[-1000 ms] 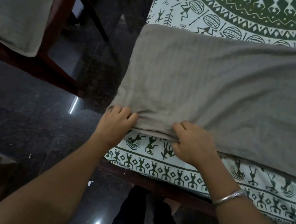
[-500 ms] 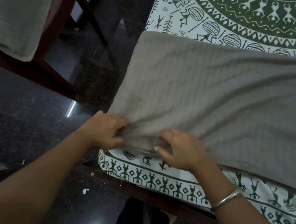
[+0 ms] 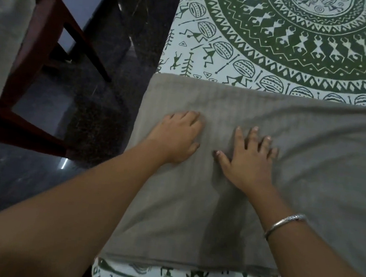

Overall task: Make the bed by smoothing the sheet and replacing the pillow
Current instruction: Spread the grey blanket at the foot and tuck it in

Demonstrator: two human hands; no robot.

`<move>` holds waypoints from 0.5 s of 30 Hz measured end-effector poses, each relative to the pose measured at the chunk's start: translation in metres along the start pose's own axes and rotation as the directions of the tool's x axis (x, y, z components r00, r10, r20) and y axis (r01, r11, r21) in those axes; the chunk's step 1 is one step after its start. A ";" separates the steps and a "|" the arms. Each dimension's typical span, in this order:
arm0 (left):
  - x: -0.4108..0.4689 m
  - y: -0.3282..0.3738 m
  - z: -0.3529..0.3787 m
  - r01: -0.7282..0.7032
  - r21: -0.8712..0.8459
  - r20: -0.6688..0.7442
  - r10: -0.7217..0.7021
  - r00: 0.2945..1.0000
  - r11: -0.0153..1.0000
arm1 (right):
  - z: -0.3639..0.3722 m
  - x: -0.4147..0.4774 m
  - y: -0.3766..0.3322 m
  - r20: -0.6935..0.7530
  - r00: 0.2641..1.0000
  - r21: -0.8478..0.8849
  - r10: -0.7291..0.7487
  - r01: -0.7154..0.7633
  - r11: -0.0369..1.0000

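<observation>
My left hand [image 3: 175, 137] and right hand [image 3: 249, 161] lie palm down on the grey pillow [image 3: 323, 166] at mid-frame and grip nothing. The pillow rests on the printed sheet [image 3: 300, 49]. I judge I am flattening it; next, both palms should stroke outward.

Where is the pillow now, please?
Head view: the pillow lies on the sheet at its near-left corner, under the left hand and right hand.
</observation>
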State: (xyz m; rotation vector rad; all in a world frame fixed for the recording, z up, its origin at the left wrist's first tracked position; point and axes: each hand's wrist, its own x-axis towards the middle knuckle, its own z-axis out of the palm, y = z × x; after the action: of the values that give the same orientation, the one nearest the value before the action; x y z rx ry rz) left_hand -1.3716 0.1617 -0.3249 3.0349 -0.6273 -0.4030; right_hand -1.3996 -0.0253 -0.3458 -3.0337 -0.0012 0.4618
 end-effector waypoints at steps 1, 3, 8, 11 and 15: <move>0.009 -0.002 0.003 0.017 0.021 0.003 -0.017 1.000 1.000 | 0.004 0.004 -0.002 0.013 1.000 -0.015 -0.002 0.002 1.000; 0.025 -0.010 0.008 0.058 0.036 -0.011 -0.058 0.998 0.998 | 0.011 0.013 -0.008 0.008 1.000 -0.035 -0.014 0.015 0.999; 0.056 -0.050 0.009 0.122 0.051 -0.065 -0.118 0.991 0.991 | 0.008 0.041 -0.019 -0.049 0.998 -0.014 -0.038 0.037 0.999; 0.069 -0.062 0.009 0.163 -0.007 -0.091 -0.163 0.982 0.987 | 0.003 0.061 -0.033 -0.059 0.997 0.010 -0.047 0.048 0.999; 0.077 -0.070 0.005 0.161 0.062 -0.220 -0.144 0.965 0.985 | -0.004 0.087 -0.058 -0.048 0.995 0.012 -0.082 0.083 0.996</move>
State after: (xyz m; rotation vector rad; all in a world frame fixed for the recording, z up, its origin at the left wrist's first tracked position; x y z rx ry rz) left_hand -1.2770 0.1960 -0.3537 3.1525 -0.4072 -0.0501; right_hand -1.3146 0.0329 -0.3640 -3.0161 -0.1198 0.3809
